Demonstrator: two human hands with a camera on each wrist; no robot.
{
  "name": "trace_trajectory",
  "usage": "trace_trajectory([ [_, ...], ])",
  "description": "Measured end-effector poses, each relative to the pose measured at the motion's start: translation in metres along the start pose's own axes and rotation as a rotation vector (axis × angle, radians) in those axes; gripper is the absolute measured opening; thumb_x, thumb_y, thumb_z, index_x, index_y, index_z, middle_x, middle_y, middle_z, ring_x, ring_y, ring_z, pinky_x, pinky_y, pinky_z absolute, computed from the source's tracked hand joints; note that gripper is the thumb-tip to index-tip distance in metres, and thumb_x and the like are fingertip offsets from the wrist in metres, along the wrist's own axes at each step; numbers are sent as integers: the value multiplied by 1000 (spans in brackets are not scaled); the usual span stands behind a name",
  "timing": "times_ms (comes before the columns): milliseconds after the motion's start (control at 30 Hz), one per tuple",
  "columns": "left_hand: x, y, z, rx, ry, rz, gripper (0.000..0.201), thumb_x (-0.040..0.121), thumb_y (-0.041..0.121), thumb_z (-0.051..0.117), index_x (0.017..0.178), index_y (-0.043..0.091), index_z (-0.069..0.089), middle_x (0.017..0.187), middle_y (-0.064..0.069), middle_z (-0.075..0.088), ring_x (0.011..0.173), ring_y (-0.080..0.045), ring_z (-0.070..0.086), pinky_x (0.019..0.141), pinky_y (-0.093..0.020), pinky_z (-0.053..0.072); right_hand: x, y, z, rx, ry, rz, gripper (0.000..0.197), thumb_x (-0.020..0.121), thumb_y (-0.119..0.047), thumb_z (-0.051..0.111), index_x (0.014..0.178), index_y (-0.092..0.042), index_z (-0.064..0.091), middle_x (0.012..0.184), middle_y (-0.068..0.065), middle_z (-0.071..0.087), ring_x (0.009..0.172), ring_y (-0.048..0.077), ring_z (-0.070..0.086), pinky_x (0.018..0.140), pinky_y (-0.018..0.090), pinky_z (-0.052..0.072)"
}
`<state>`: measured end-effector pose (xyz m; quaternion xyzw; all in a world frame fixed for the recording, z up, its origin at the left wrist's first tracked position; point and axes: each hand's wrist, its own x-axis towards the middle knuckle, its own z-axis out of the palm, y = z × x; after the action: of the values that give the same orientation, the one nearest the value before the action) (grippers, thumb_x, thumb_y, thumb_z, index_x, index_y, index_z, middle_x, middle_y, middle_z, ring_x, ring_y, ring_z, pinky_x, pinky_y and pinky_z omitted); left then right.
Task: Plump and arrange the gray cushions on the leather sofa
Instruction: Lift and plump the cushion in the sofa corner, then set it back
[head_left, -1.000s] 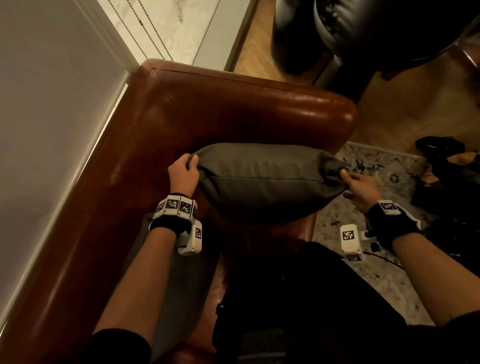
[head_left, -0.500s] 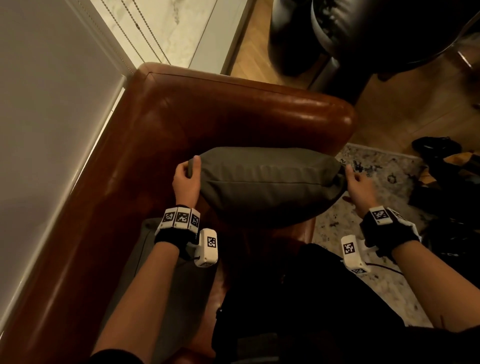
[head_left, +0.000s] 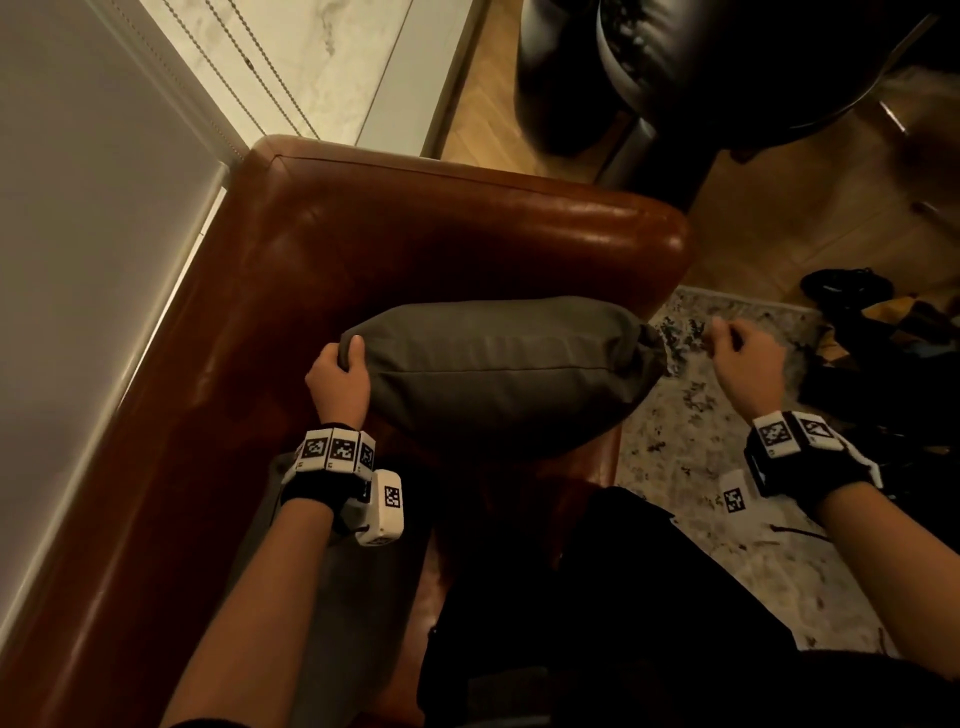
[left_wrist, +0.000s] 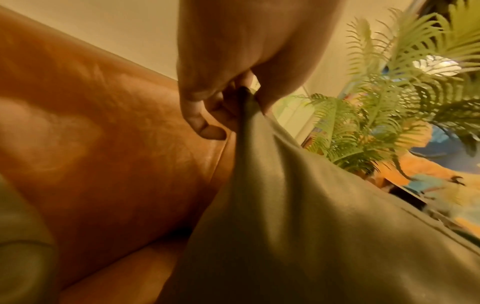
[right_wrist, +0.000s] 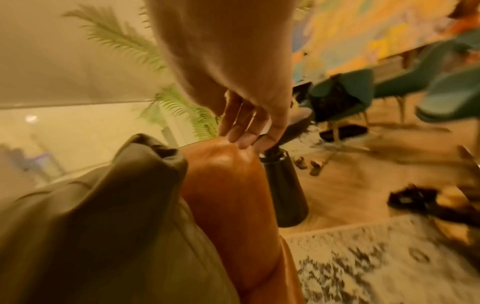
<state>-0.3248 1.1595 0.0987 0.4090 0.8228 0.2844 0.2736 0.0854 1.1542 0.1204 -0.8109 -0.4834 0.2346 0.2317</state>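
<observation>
A gray cushion (head_left: 498, 374) stands on edge on the brown leather sofa (head_left: 415, 239), up against its armrest. My left hand (head_left: 340, 376) grips the cushion's left corner, with the fabric (left_wrist: 249, 115) pinched between thumb and fingers. My right hand (head_left: 745, 358) hovers over the rug to the right of the cushion, off its bunched right corner (right_wrist: 155, 152); the fingers (right_wrist: 241, 125) hang loose and hold nothing. A second gray cushion (head_left: 353, 613) lies on the seat under my left forearm, mostly hidden.
A wall and window blind (head_left: 78, 208) run along the sofa's back at left. A black conical planter (right_wrist: 283, 191) stands on the wood floor past the armrest. A patterned rug (head_left: 727, 519) lies to the right, with dark shoes and clutter (head_left: 883, 322) at its far edge.
My right hand has let go of the cushion's right corner and moved off to the right. My left hand keeps its grip on the left corner.
</observation>
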Motion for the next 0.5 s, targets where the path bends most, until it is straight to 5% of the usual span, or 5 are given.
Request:
trace_trajectory([
  [100,-5,4,4,-2,-22,34,44,95,29,47,56,18,32,58,2,38,68,-21,43,63,-26,27,-10,-5,14,-51,-177,-137,40,91,-44,53,81,-6,57,79,3,49,75,19,46,61,27,33],
  [200,-7,7,6,-31,-1,42,43,95,26,47,56,17,32,58,2,38,67,-21,42,58,-21,23,-14,0,33,-145,-196,-279,27,87,-35,63,82,-10,55,87,3,47,83,20,45,71,26,33],
  [367,8,2,1,-23,27,77,43,94,25,49,55,11,36,53,1,35,63,-24,41,60,-26,25,-15,10,27,441,-135,124,22,89,-30,61,89,-9,56,90,13,55,76,19,51,64,28,40],
  [500,3,10,7,-97,38,90,39,95,26,49,60,10,40,56,3,36,54,-12,35,51,-23,25,-22,3,32,475,-160,183,30,93,-38,54,107,-11,53,107,7,56,86,13,54,68,21,43],
])
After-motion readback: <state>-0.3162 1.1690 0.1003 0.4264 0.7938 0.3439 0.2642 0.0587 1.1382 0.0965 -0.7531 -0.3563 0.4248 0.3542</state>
